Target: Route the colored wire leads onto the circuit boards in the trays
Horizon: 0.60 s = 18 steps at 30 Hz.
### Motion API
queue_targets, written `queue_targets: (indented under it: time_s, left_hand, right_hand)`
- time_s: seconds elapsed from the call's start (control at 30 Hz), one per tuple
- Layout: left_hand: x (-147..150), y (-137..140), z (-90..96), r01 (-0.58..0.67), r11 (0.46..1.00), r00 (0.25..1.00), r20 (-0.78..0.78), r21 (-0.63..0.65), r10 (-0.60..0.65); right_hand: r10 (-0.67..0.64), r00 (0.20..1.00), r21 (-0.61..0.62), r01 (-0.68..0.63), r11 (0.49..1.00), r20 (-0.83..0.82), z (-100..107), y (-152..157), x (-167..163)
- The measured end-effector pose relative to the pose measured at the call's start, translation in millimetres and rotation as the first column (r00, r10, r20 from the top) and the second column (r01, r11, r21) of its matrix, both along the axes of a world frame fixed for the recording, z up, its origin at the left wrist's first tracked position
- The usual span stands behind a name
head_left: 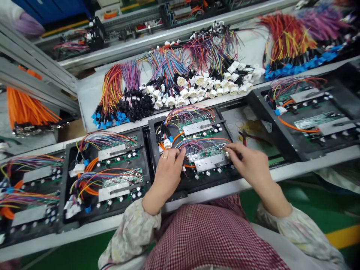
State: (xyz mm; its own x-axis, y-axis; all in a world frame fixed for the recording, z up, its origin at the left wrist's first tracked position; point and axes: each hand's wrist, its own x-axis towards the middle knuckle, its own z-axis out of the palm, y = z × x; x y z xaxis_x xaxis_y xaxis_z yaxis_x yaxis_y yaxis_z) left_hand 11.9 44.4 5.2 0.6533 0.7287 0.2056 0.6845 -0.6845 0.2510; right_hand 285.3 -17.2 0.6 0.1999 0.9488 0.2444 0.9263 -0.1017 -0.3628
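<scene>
My left hand point(166, 173) is closed at the left end of the nearer circuit board point(206, 150), its thumb and fingers on the bundle of coloured wires point(194, 141). What lies under its fingertips is partly hidden. At the board's right end, my right hand point(249, 162) pinches the end of a thin wire, thumb and forefinger together. A bare metal plate point(212, 162) runs along the front of this board. Both hands are over a black tray point(180, 183), where a second wired circuit board point(194, 122) lies just behind.
More black trays with wired boards stand left point(105, 219) and right point(302, 148) along the metal-edged line. Red-handled pliers point(245, 139) lie right of my tray. Behind are wire harnesses with white connectors point(208, 86), blue-ended harnesses point(112, 90) and orange cables point(28, 107). A metal post point(42, 56) rises at left.
</scene>
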Motion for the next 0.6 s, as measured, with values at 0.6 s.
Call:
queue_targets:
  time_s: [0.6]
  left_hand:
    - [-2,-1,-13.8,-0.121,0.991,0.977,0.182,0.058,0.109]
  right_hand:
    - [0.039,0.992,-0.127,-0.024,0.992,0.121,-7,10,-7]
